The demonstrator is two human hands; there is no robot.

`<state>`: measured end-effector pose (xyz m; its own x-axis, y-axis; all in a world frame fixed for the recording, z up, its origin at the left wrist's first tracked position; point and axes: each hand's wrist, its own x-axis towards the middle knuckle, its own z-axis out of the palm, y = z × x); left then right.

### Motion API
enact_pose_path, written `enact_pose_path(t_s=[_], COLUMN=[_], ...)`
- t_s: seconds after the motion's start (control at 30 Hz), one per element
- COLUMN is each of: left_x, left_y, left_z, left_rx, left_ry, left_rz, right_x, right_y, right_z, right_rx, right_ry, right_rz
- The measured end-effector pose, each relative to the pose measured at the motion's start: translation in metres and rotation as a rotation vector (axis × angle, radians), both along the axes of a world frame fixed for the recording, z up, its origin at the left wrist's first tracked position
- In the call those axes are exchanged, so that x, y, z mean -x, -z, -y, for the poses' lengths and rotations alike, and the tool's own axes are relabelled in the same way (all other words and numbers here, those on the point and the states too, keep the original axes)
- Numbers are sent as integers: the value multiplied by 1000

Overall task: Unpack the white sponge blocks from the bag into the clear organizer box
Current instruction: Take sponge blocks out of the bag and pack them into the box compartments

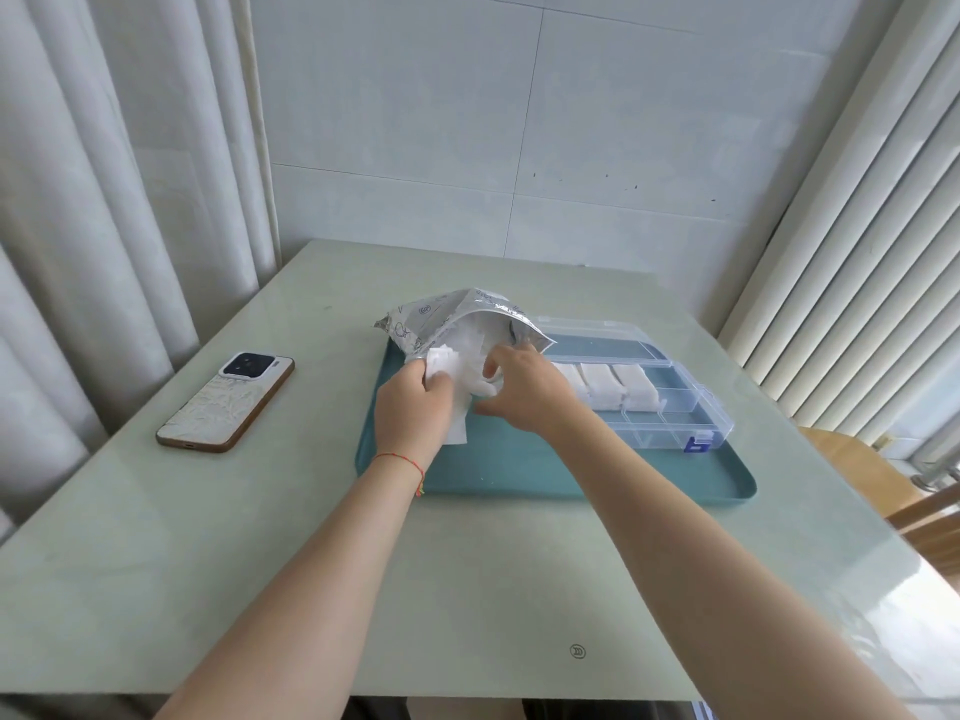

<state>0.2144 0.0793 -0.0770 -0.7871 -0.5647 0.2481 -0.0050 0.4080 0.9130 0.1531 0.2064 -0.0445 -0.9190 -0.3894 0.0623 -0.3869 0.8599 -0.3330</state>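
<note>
Gripping the near lip of the bag (457,317), the left hand (413,407) has its fingers curled tight around crinkled white plastic wrap at the mouth; a thin red cord circles that wrist. Bag: silvery foil-like film, creased, printed with small grey marks, lying on its side on the teal tray (519,470) with its mouth gaping toward the person and its closed end pointing away toward the wall. The right hand (524,387) reaches into the mouth, fingers bent and partly hidden inside; cannot tell whether they have closed on anything. White contents show inside the opening, shape unclear. Just right of the bag, on the same tray, sits the clear organizer box (670,402): rigid transparent plastic, rectangular, divided into compartments, lid hinged back, blue latch at its near right corner, long axis running roughly left to right and slightly toward the person. Three white sponge blocks (618,387) stand side by side in its middle row, soft-looking, oblong, with their long sides pointing front to back; the right forearm covers the box's left end. A phone (228,402) with a pale textured back lies flat on the smooth pale-green table (260,563), well left of the tray. Pleated curtains hang left and right; a wooden chair back shows at far right.
</note>
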Motion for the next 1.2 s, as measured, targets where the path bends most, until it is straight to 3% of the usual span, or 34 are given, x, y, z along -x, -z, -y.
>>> enact_pose_path(t_s=[0.13,0.3,0.37,0.47,0.57,0.77,0.87,1.03,1.2], left_x=[2,4,5,4,5,3,3,1,1], left_y=[2,3,4,4,1,-4,-1,3,0], left_z=[3,4,3,-1,-4,-4,-4,-2,-3], left_rx=[-20,-99,-176,-460,-634,-792,-666,-43,-5], left_ry=[-16,13,50,167,234,308,281,84,33], left_rz=[11,16,33,27,34,57,52,41,43], right_x=[4,7,3,-10,-14,-17,-14,3,19], right_y=[-1,-15,-23,-34,-32,-27,-26,-16,1], right_z=[2,-15,-21,-24,-19,-10,-7,-5,3], right_rx=[59,333,529,803,732,452,359,335,208], right_ry=[73,227,228,121,19,7,42,177,136], right_rz=[-96,-60,36,379,560,480,385,141,42])
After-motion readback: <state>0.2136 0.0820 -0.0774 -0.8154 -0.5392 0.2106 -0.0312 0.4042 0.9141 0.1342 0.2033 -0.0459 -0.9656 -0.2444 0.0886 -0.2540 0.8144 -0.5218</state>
